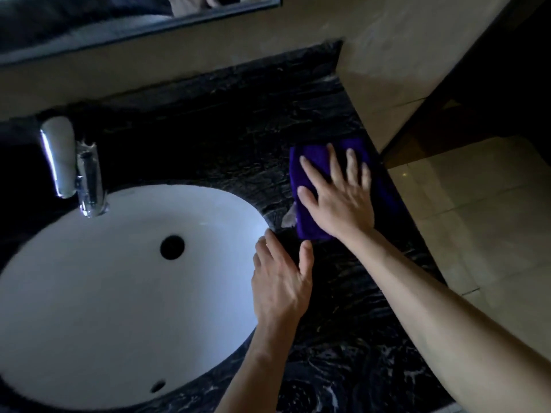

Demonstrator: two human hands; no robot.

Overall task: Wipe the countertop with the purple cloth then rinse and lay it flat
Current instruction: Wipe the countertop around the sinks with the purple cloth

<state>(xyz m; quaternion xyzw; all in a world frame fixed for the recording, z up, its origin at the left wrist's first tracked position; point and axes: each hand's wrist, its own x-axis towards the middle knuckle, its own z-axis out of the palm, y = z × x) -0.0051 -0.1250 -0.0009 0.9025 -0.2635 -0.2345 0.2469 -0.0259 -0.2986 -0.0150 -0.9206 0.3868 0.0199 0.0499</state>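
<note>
The right hand lies flat with fingers spread wide, pressing the folded purple cloth onto the black marbled bench near its right edge, beside the beige wall. The left hand rests open, fingers straight, on the bench at the rim of the white oval sink, just short of the cloth. A dark drain sits in the basin; a chrome faucet stands behind its left side. A small pale tag shows at the cloth's left edge, too blurred to read.
</note>
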